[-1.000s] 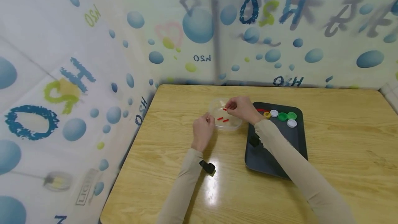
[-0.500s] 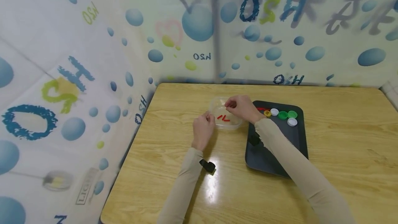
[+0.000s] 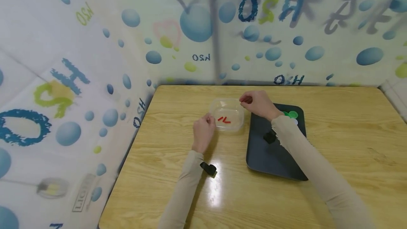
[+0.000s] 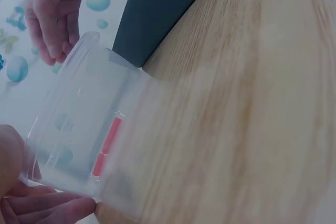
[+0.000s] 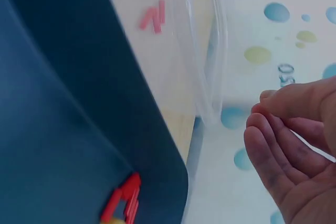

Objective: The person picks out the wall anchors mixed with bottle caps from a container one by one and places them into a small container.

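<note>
A clear plastic container (image 3: 234, 111) rests on the table left of the dark tray. Short red sticks (image 3: 226, 119) lie on its floor. My left hand (image 3: 203, 131) pinches the container's near left edge, thumb on the rim and fingers outside, as the left wrist view shows. My right hand (image 3: 259, 105) hovers between the container's far right corner and the tray. Its thumb lies close to the index finger with the other fingers loosely bent, and nothing shows between them in the right wrist view.
The dark tray (image 3: 267, 151) stands right of the container, partly beneath the right forearm. Green caps (image 3: 292, 114) and a white cap (image 3: 295, 121) show at its far end. More red sticks (image 5: 129, 188) lie in a tray corner. A patterned wall is behind the table.
My right hand released a red stick into the container, where three now lie, then moved right toward the tray. The left hand keeps its hold on the container.
</note>
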`<state>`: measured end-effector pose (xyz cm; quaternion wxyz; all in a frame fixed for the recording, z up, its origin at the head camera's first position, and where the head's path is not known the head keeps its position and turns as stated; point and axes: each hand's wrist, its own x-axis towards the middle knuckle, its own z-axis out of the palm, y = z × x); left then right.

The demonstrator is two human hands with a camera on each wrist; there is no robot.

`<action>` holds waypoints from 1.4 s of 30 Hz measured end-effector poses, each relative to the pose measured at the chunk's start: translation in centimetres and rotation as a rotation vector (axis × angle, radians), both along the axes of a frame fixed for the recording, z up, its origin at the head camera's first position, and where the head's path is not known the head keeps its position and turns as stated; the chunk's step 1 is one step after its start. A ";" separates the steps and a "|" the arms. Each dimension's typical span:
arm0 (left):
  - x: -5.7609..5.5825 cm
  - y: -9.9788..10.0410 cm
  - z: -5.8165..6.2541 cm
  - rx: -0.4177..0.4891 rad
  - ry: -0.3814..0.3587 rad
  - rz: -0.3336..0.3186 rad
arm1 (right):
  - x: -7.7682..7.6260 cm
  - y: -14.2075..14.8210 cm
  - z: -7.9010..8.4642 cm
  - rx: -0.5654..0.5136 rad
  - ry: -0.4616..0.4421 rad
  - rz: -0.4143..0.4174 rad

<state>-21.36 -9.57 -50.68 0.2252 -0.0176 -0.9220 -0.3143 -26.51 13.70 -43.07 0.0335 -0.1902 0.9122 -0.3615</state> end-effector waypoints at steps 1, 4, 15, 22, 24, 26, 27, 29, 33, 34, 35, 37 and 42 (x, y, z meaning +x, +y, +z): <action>0.0 0.0 0.0 0.003 0.005 -0.002 | 0.0 0.3 0.1 -0.004 0.000 -0.006; -0.1 -0.1 -0.1 0.013 0.010 -0.002 | -0.1 1.2 0.2 -0.010 -0.005 -0.020; 0.0 0.1 -0.1 0.008 -0.014 0.002 | 0.5 2.9 -0.5 -0.013 0.012 -0.045; -0.1 0.2 0.0 0.039 -0.067 0.016 | 0.8 4.0 -1.4 -0.014 0.005 -0.053; -0.1 0.1 0.0 0.051 -0.078 0.014 | 1.0 4.5 -1.9 -0.010 -0.012 -0.053; 0.0 0.1 0.0 0.061 -0.082 0.009 | 1.2 4.9 -2.4 -0.007 -0.031 -0.056; 0.0 0.0 0.0 0.062 -0.080 0.007 | 1.4 5.2 -2.7 -0.006 -0.037 -0.055; 0.1 0.0 0.0 0.065 -0.077 0.007 | 1.6 5.6 -3.1 -0.004 -0.048 -0.061; 0.2 0.0 -0.1 0.053 -0.058 0.013 | 2.1 6.2 -3.9 -0.001 -0.063 -0.075; 0.2 0.1 -0.1 0.050 -0.054 0.014 | 2.1 6.3 -4.1 0.000 -0.066 -0.077; 0.2 0.1 0.0 0.048 -0.051 0.011 | 2.2 6.4 -4.3 0.000 -0.066 -0.077; 0.2 0.1 0.0 0.055 -0.052 0.005 | 2.2 6.6 -4.6 0.011 -0.069 -0.085; 0.1 0.3 0.1 0.058 -0.054 -0.003 | 2.3 6.8 -5.3 0.045 -0.069 -0.108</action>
